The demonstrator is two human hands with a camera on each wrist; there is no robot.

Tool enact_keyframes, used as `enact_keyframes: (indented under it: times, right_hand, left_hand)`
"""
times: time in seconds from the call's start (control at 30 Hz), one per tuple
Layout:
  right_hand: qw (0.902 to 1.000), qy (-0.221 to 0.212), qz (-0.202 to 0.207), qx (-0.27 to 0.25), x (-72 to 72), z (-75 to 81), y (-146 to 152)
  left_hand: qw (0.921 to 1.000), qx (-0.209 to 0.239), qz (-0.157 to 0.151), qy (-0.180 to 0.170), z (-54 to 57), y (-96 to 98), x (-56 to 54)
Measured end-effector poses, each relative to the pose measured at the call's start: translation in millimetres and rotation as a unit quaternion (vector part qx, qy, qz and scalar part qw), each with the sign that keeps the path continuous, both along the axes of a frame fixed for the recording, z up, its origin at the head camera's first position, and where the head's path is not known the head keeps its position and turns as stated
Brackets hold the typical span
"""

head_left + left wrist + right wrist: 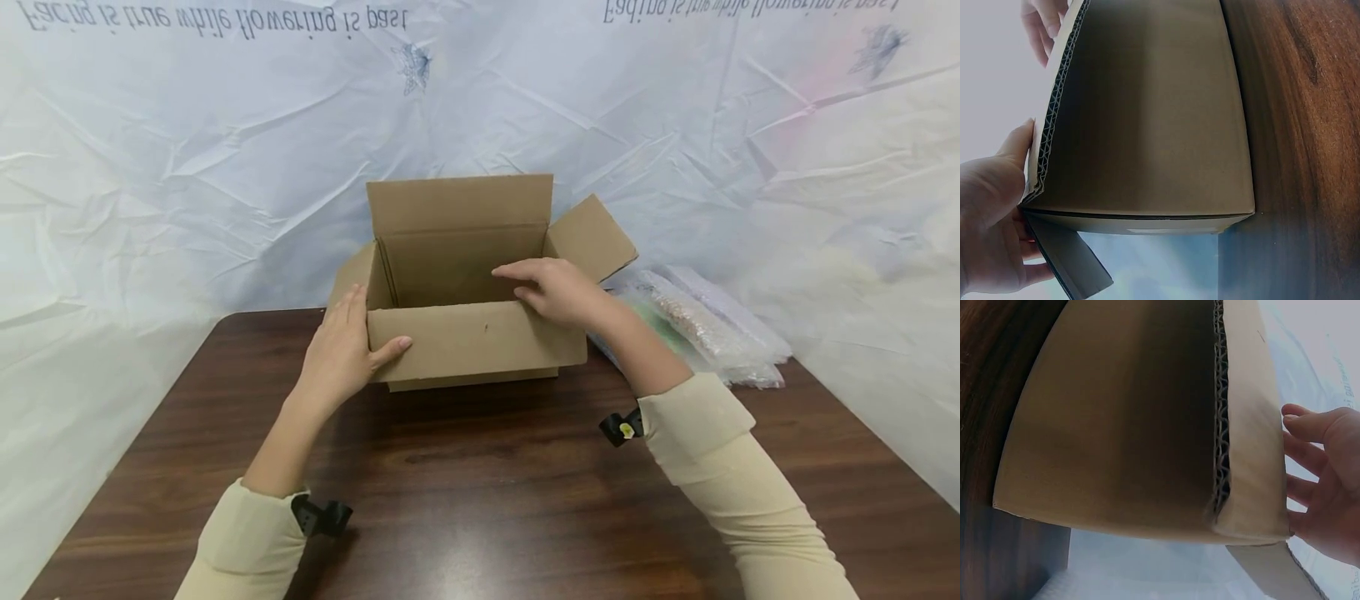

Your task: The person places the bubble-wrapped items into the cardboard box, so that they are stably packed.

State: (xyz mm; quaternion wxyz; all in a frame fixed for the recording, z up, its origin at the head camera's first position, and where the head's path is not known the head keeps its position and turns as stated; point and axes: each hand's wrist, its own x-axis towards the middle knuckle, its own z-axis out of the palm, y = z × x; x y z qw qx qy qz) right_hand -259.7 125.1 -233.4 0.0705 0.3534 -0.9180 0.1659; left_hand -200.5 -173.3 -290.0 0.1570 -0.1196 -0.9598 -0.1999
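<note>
A cardboard box (468,346) stands on the table with its top flaps spread. Its front flap folds outward and down toward me, while the back flap (461,204) rises upright. At the front left corner rests my left hand (337,354), its long fingers straight along the left flap (352,271) and its thumb on the front flap. My right hand (555,287) reaches over the front right edge, index finger extended above the opening and thumb near the front fold. In the right wrist view, its fingers (1300,487) sit beside the flap's edge (1254,456).
Clear plastic and bubble-wrap packets (705,325) lie right of the box, partly behind my right forearm. The right flap (592,237) sticks out sideways. White sheeting (225,167) hangs behind the dark wooden table (465,500).
</note>
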Motion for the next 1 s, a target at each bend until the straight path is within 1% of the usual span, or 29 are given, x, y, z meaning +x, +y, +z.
enact_keyframes:
  times: [0.1,0.17,0.23,0.3,0.37,0.47,0.53,0.6,0.67,0.8,0.87,0.9,1.0]
  right_hand:
    - [0.9998,0.005,-0.005,-0.021,1.4,-0.8,4.2]
    - [0.9992,0.014,-0.009,-0.036,4.4,1.3,9.7]
    - [0.9977,0.033,-0.011,-0.057,7.8,5.0,19.2]
    - [0.9951,0.045,-0.027,-0.083,13.5,10.5,33.5]
    - [0.9896,0.057,-0.057,-0.119,19.0,15.4,52.2]
    - [0.9762,0.095,-0.110,-0.161,24.7,19.2,84.9]
    - [0.9664,0.128,-0.145,-0.169,25.6,17.9,106.5]
    - [0.9599,0.147,-0.174,-0.163,25.0,13.7,126.5]
    - [0.9573,0.136,-0.204,-0.153,22.8,6.5,143.8]
    - [0.9588,0.068,-0.249,-0.119,14.7,-15.8,170.6]
    - [0.9589,0.030,-0.264,-0.098,10.3,-28.6,179.4]
    - [0.9588,0.018,-0.269,-0.091,8.3,-35.1,183.3]
    - [0.9561,-0.003,-0.283,-0.077,1.6,-52.7,192.4]
  left_hand:
    - [1.0000,0.000,0.000,-0.001,-0.5,-0.7,-0.2]
    - [1.0000,-0.001,0.000,-0.002,-1.0,-1.2,-0.3]
    - [1.0000,-0.001,0.000,-0.002,-1.1,-1.2,-0.4]
    - [1.0000,-0.001,-0.001,-0.001,-1.4,-1.0,-0.8]
    - [1.0000,0.000,-0.002,0.003,-1.3,-0.6,-1.0]
    - [1.0000,0.000,-0.002,0.006,-1.3,-0.3,-1.3]
    - [1.0000,-0.001,-0.002,0.008,-1.3,0.0,-1.3]
    - [1.0000,-0.001,-0.003,0.008,-1.3,0.4,-1.3]
    - [1.0000,0.000,-0.002,0.008,-1.6,0.6,-1.3]
    - [1.0000,0.002,-0.001,0.007,-2.0,0.4,-0.7]
    - [1.0000,0.003,-0.001,0.008,-1.9,-0.2,-0.1]
    - [1.0000,0.003,-0.002,0.008,-1.8,-0.3,0.4]
    - [1.0000,0.003,-0.003,0.008,-1.6,-0.3,1.3]
